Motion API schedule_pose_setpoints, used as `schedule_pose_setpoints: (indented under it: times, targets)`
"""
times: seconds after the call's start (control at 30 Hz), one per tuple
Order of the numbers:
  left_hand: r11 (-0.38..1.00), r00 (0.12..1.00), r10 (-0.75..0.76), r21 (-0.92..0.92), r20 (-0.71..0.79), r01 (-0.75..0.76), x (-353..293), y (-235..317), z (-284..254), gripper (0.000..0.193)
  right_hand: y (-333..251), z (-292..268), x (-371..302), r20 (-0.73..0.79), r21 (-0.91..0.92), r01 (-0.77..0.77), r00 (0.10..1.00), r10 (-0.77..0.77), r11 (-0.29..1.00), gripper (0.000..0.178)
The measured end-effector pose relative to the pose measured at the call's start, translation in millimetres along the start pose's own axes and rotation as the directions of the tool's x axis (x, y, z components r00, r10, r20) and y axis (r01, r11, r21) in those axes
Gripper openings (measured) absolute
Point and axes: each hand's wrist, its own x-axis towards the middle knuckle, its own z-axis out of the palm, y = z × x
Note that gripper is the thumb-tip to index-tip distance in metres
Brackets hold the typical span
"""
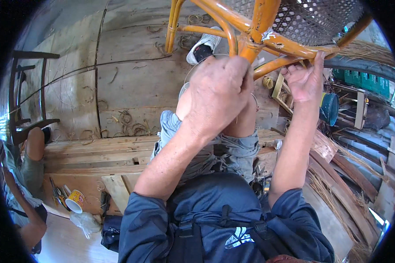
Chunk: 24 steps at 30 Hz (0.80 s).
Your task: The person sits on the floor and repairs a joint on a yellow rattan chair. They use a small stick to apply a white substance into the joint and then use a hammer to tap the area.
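An orange-brown rattan chair [220, 12] with a dark woven mesh panel [314, 22] is tipped in front of me at the upper right. My left hand [219, 94] is closed in a fist beside the joint where several of its poles meet. A thin cane strand [189, 70] loops out from this fist; the fingertips are hidden behind the knuckles. Against the lower rail of the chair, my right hand [303, 81] rests with its palm showing and fingers apart, one of them touching the rail. It holds nothing that I can see.
Cane scraps [126, 118] lie on the board floor. On the left are a dark wooden chair frame [43, 90] and another person [24, 193]. A yellow paper cup [75, 200] stands near tools. At right are a teal bucket [329, 109], a green crate [360, 82] and wood pieces.
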Motion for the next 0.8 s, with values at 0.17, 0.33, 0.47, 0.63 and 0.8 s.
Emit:
schedule_pose_setpoints:
  times: [0.17,0.33,0.47,0.63,0.8]
  targets:
    - [0.968,0.957,0.234,0.13,-0.171,-0.214,43,-4,1,0.018,2,2,-2,-0.048,-0.015,0.0,0.999,-0.001,1.0,0.073]
    - [0.933,0.958,0.267,0.275,-0.102,-0.231,55,0,4,0.017,3,3,-2,-0.046,-0.021,0.004,0.999,-0.005,1.0,0.068]
    - [0.933,0.973,0.224,0.298,-0.049,-0.2,52,9,2,0.005,4,0,-5,-0.054,0.003,0.01,0.998,-0.01,1.0,0.066]
    - [0.906,0.977,0.21,0.367,0.045,-0.211,56,8,-1,0.007,5,5,-6,-0.071,0.049,0.017,0.997,-0.013,0.999,0.06]
    - [0.882,0.97,0.233,0.405,0.073,-0.242,57,15,-8,0.008,7,-2,-2,-0.041,0.017,0.031,0.999,-0.03,0.999,0.062]
